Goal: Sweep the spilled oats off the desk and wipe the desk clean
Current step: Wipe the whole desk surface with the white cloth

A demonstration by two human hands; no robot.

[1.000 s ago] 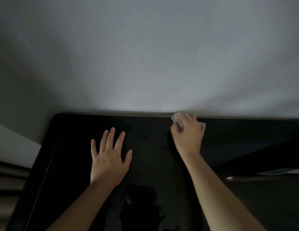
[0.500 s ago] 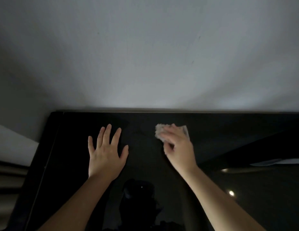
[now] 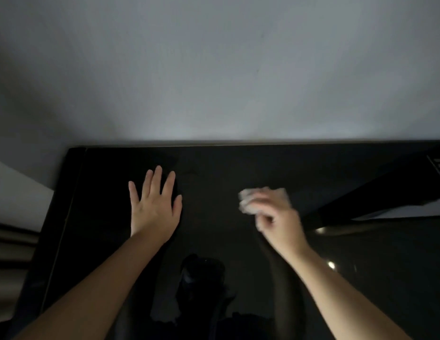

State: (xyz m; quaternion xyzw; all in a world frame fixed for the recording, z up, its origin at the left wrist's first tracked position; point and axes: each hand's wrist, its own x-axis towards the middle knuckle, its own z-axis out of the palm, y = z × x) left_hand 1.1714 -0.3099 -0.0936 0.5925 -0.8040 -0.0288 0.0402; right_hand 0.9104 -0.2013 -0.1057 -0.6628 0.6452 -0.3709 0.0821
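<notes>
The left hand (image 3: 154, 209) is being laid flat on the glossy black table (image 3: 103, 217), with its fingers (image 3: 156, 179) straight and slightly spread. A crumpled white wipe (image 3: 247, 204) is being pinched in the curled fingers (image 3: 265, 212) of the right hand (image 3: 280, 222), over mid-table and apart from the left. Whether the wipe is touching the surface cannot be told.

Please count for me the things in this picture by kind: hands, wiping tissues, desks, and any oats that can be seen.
Hands: 2, the left hand lying flat, the right hand gripping
Tissue: 1, white and crumpled
Desk: 1, black and glossy
Oats: 0 visible on the dark surface
Total: 4
</notes>
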